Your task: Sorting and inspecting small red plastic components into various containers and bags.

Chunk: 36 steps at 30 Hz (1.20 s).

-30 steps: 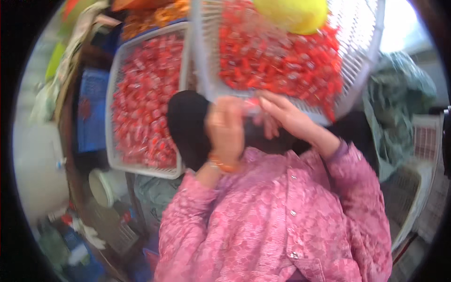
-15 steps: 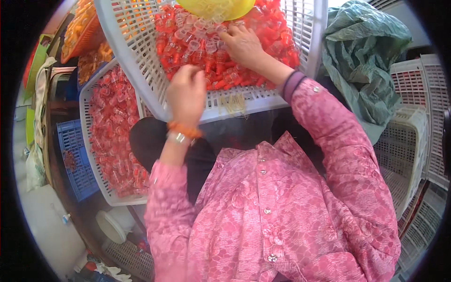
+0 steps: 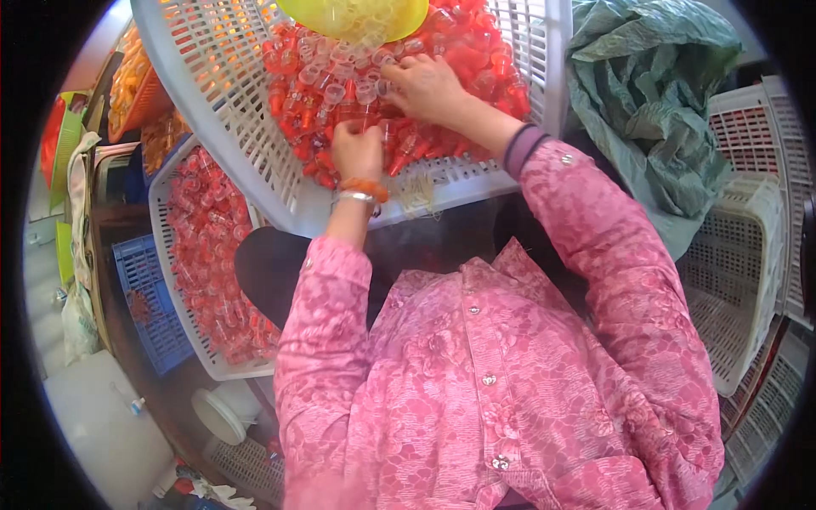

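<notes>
The left hand (image 3: 357, 151) is laid on a heap of small red-filled clear cups (image 3: 442, 59) inside a white slatted basket (image 3: 229, 110), near the basket's lower edge; its fingers are curled down into the cups, but whether any cup is pinched in the grip cannot be told. The right hand (image 3: 427, 87) is spread flat over the cups toward the middle of the basket, its grip loosely open, fingertips touching the cup rims and nothing seen clasped. A yellow bowl (image 3: 361, 15) is seen at the basket's upper edge, resting on the heap. A second white basket (image 3: 183, 246) of like cups is set lower left, partly under the first. A green plastic bag (image 3: 654, 102) is bunched just beyond the right edge
</notes>
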### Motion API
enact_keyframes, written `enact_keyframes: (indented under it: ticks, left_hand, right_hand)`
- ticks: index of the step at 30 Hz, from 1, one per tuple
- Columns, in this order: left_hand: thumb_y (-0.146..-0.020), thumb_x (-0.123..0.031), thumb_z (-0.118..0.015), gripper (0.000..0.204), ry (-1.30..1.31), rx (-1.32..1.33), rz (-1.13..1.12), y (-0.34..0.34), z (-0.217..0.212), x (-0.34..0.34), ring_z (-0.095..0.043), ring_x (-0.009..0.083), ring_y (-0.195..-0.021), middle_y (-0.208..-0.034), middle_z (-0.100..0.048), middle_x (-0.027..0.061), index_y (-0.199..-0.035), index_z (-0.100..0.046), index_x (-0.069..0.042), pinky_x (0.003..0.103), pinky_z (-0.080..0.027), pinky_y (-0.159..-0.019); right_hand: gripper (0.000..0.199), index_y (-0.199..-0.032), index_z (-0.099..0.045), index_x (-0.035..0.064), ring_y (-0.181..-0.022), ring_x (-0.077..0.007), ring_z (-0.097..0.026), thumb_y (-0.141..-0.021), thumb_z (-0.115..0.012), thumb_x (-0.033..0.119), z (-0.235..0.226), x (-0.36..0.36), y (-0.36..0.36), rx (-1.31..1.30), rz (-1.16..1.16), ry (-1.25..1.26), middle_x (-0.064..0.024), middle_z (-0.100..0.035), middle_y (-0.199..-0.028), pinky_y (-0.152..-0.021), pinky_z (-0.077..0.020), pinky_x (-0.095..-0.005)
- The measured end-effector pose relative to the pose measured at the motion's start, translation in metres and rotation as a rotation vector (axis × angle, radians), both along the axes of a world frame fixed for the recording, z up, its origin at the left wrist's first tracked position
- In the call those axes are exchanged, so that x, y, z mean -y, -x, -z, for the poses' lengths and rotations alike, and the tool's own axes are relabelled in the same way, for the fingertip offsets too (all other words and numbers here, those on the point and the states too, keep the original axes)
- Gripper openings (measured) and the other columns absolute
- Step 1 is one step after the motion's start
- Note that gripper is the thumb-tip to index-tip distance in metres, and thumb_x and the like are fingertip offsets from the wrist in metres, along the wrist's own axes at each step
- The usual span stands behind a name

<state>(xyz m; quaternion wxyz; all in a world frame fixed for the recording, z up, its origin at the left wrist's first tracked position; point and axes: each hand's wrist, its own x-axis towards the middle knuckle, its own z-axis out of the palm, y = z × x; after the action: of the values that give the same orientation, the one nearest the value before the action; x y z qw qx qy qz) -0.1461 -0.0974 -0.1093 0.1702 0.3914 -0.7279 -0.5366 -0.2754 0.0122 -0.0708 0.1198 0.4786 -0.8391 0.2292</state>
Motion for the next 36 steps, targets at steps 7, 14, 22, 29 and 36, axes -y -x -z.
enact_keyframes:
  ticks: [7, 14, 22, 29, 36]
  left_hand:
    - [-0.073, -0.019, -0.069, 0.032, 0.434, 0.093, 0.225, -0.017, -0.025, -0.01, -0.061, 0.0405, -0.081, -0.089, -0.059, 0.0222, -0.099, -0.061, -0.002, 0.046, -0.05, -0.068]
    - [-0.076, -0.02, -0.068, 0.032, 0.793, 0.285, 0.41, 0.001, -0.004, -0.012, -0.061, 0.0391, -0.082, -0.093, -0.059, 0.0221, -0.104, -0.061, -0.008, 0.047, -0.049, -0.07]
    - [-0.083, -0.025, -0.063, 0.025, 0.57, -0.134, 0.28, -0.007, -0.013, 0.002, -0.062, 0.0284, -0.076, -0.086, -0.061, 0.0129, -0.099, -0.059, -0.007, 0.037, -0.05, -0.067]
    - [-0.092, -0.03, -0.052, 0.024, -0.758, -0.398, 0.144, -0.059, -0.074, -0.025, -0.056, 0.0181, -0.063, -0.075, -0.056, 0.0056, -0.09, -0.054, -0.006, 0.034, -0.047, -0.061]
    - [-0.095, -0.026, -0.045, 0.023, -0.705, -0.286, 0.031, -0.066, -0.071, -0.044, -0.05, 0.012, -0.056, -0.068, -0.053, 0.0044, -0.089, -0.052, -0.004, 0.027, -0.042, -0.051]
  right_hand:
    - [0.031, -0.106, -0.059, 0.0089, -0.086, -0.0299, -0.062, -0.079, -0.064, 0.024, -0.004, 0.014, -0.012, -0.11, 0.106, -0.112, -0.0117, -0.061, -0.088, -0.074, -0.05, -0.0398]
    - [0.03, -0.107, -0.061, 0.006, -0.086, -0.0187, -0.064, -0.085, -0.064, 0.026, -0.052, -0.058, -0.035, 1.069, 0.044, 0.3, -0.0094, -0.063, -0.093, -0.076, -0.0496, -0.0302]
    - [0.034, -0.106, -0.061, -0.0023, -0.085, -0.0141, -0.063, -0.084, -0.065, 0.023, -0.05, -0.067, -0.032, 0.99, 0.041, 0.352, -0.0112, -0.065, -0.098, -0.074, -0.05, -0.0264]
    - [0.037, -0.107, -0.061, -0.0025, -0.083, -0.0146, -0.063, -0.084, -0.065, 0.026, -0.053, -0.071, -0.041, 1.018, -0.154, 0.351, -0.0121, -0.065, -0.095, -0.073, -0.0498, -0.0276]
    - [0.032, -0.101, -0.061, -0.0014, -0.074, -0.0108, -0.062, -0.089, -0.061, 0.028, -0.058, -0.071, -0.073, 1.12, -0.412, 0.118, -0.008, -0.064, -0.085, -0.067, -0.0497, -0.0255]
